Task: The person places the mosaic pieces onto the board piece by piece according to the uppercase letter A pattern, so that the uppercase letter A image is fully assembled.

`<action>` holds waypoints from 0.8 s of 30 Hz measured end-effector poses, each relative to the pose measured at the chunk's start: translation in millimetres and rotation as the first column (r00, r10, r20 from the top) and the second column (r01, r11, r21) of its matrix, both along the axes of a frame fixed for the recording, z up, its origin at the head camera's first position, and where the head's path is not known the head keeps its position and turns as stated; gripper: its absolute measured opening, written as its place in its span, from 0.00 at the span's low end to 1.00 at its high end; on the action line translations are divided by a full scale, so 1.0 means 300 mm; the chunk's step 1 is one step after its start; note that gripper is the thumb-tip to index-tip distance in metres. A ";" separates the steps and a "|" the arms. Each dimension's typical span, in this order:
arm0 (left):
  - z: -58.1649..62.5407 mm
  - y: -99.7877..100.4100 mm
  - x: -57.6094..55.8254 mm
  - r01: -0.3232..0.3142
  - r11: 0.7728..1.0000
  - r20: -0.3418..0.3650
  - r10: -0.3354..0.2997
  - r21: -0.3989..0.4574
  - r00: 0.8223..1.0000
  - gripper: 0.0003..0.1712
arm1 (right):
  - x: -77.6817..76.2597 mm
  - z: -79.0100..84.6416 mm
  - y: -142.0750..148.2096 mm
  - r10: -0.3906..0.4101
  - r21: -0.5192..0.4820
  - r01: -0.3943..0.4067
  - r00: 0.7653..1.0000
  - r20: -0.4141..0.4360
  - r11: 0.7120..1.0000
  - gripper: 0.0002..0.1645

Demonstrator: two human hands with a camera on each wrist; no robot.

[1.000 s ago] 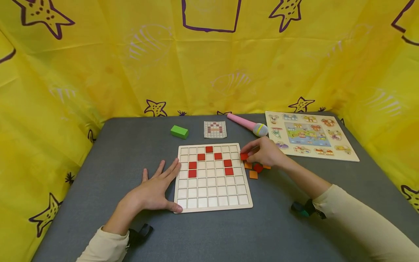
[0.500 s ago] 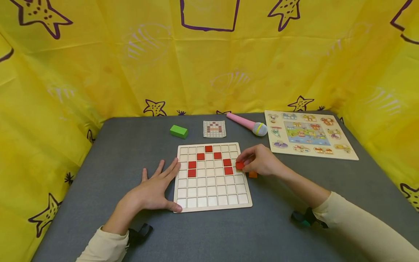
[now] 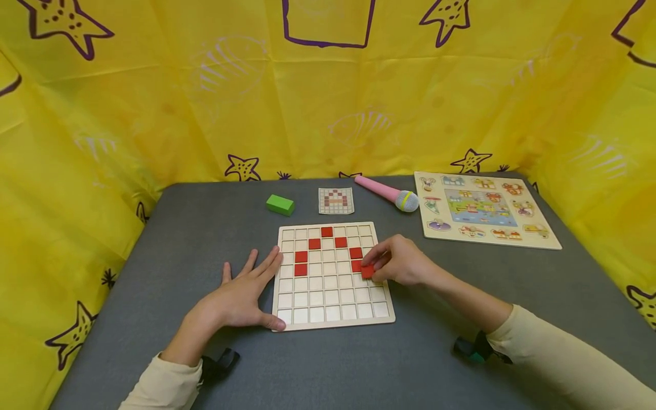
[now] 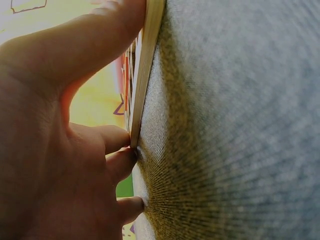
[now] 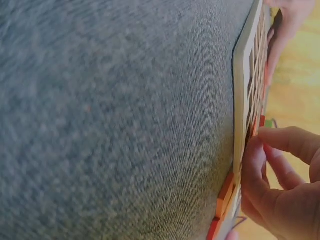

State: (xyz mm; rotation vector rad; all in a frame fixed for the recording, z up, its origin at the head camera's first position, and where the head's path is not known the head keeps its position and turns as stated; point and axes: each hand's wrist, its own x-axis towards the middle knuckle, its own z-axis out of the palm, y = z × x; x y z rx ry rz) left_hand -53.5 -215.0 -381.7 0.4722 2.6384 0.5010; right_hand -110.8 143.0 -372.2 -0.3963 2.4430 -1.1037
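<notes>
A wooden grid board (image 3: 333,326) lies on the grey table, with several red square tiles (image 3: 327,232) set in its cells in a peaked pattern. My left hand (image 3: 238,299) rests at the board's left edge, fingers spread and straight, the thumb on the near corner. In the left wrist view the thumb and fingertips touch the board's side. My right hand (image 3: 402,262) pinches a red tile (image 3: 367,271) between thumb and fingers, low over the right part of the grid, overlapping a set tile. An orange tile (image 5: 225,194) shows beside the board in the right wrist view.
Behind the board lie a small pattern card (image 3: 336,201), a green block (image 3: 280,205) and a pink toy microphone (image 3: 386,192). At the back right is a wooden picture puzzle (image 3: 492,238). Yellow cloth (image 3: 307,125) hangs around the table's back and sides.
My right hand has carried the red tile from beside the board's right edge, left and toward me, onto the grid. Its wrist now hides the loose tiles. My left hand has stayed put.
</notes>
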 end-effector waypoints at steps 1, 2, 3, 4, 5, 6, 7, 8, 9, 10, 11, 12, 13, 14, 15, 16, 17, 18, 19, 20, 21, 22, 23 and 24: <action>-0.001 0.000 -0.001 0.000 1.000 0.000 0.000 -0.004 1.000 0.82 | 0.002 0.000 -0.003 0.004 0.004 -0.004 1.000 -0.001 1.000 0.18; -0.002 0.000 -0.002 0.000 1.000 0.000 0.000 -0.008 1.000 0.82 | 0.004 0.000 -0.006 0.008 0.006 -0.008 1.000 -0.002 1.000 0.18; -0.003 -0.001 -0.003 0.000 1.000 -0.001 0.000 -0.009 1.000 0.82 | 0.006 0.001 -0.009 0.011 0.007 -0.011 1.000 -0.003 1.000 0.18; -0.004 -0.001 -0.003 0.000 1.000 -0.002 0.000 -0.008 1.000 0.82 | 0.008 0.002 -0.011 0.015 0.007 -0.015 1.000 -0.005 1.000 0.18; -0.003 0.000 -0.003 0.002 1.000 -0.004 -0.002 -0.005 1.000 0.82 | 0.010 0.003 -0.014 0.021 0.006 -0.021 1.000 -0.008 1.000 0.18; -0.004 0.000 -0.003 0.002 1.000 -0.004 -0.002 -0.005 1.000 0.82 | 0.011 0.004 -0.016 0.025 0.005 -0.025 1.000 -0.009 1.000 0.17; -0.004 0.000 -0.003 0.001 1.000 -0.004 -0.001 -0.004 1.000 0.82 | 0.012 0.005 -0.019 0.029 0.007 -0.029 1.000 -0.011 1.000 0.17; -0.004 0.000 -0.002 0.002 1.000 -0.004 -0.002 -0.003 1.000 0.82 | 0.014 0.005 -0.022 0.033 0.007 -0.032 0.999 -0.010 0.999 0.17; -0.004 -0.001 -0.002 0.001 1.000 -0.005 -0.001 -0.002 1.000 0.82 | 0.015 0.006 -0.024 0.036 0.008 -0.036 0.999 -0.010 0.999 0.17; -0.005 -0.001 -0.002 0.001 1.000 -0.003 -0.001 -0.004 1.000 0.82 | 0.015 0.006 -0.027 0.039 0.011 -0.039 0.999 -0.010 0.999 0.17; -0.005 -0.001 -0.002 0.000 1.000 -0.002 0.000 -0.009 1.000 0.82 | 0.016 0.006 -0.030 0.042 0.014 -0.042 0.999 -0.011 0.999 0.17; -0.005 -0.002 -0.001 0.002 1.000 -0.003 -0.002 -0.010 1.000 0.82 | 0.016 0.005 -0.033 0.043 0.019 -0.043 0.999 -0.009 0.999 0.17; -0.003 -0.001 -0.001 0.003 1.000 -0.005 -0.003 -0.008 1.000 0.82 | 0.016 0.005 -0.035 0.045 0.024 -0.045 0.999 -0.007 0.999 0.17; -0.002 -0.001 -0.001 0.005 1.000 -0.005 -0.005 -0.005 1.000 0.82 | 0.016 0.004 -0.038 0.047 0.029 -0.047 0.999 -0.009 0.998 0.16; -0.001 0.000 -0.001 0.006 1.000 -0.005 -0.006 -0.003 1.000 0.82 | 0.016 0.003 -0.040 0.048 0.035 -0.048 0.999 -0.009 0.998 0.16; 0.000 0.001 -0.001 0.008 1.000 -0.005 -0.008 0.000 1.000 0.82 | 0.016 0.003 -0.042 0.054 0.040 -0.053 0.998 -0.010 0.998 0.16; 0.001 0.002 -0.001 0.008 1.000 -0.004 -0.008 -0.001 1.000 0.82 | 0.016 0.003 -0.043 0.057 0.047 -0.057 0.998 -0.012 0.997 0.16; 0.002 0.002 -0.001 0.009 1.000 -0.005 -0.009 0.003 1.000 0.82 | 0.016 0.002 -0.045 0.059 0.050 -0.058 0.998 -0.012 0.997 0.16; 0.001 0.002 -0.001 0.008 1.000 -0.004 -0.008 0.001 1.000 0.82 | 0.016 0.002 -0.046 0.062 0.055 -0.061 0.998 -0.017 0.997 0.16; 0.001 0.001 -0.001 0.007 1.000 -0.003 -0.007 -0.001 1.000 0.82 | 0.016 0.002 -0.048 0.068 0.057 -0.067 0.997 -0.023 0.996 0.16; 0.000 0.000 -0.001 0.006 1.000 -0.004 -0.006 -0.005 1.000 0.82 | 0.016 0.003 -0.051 0.075 0.059 -0.073 0.997 -0.027 0.996 0.16; -0.001 -0.001 -0.001 0.006 1.000 -0.006 -0.006 -0.007 1.000 0.82 | 0.017 0.003 -0.053 0.081 0.059 -0.079 0.996 -0.033 0.995 0.16; 0.000 -0.002 -0.001 0.004 1.000 -0.005 -0.004 -0.009 1.000 0.82 | 0.017 0.004 -0.055 0.083 0.059 -0.081 0.996 -0.035 0.995 0.16; 0.000 -0.002 0.000 0.004 1.000 -0.008 -0.004 -0.007 1.000 0.82 | 0.018 0.005 -0.058 0.087 0.061 -0.085 0.995 -0.038 0.995 0.16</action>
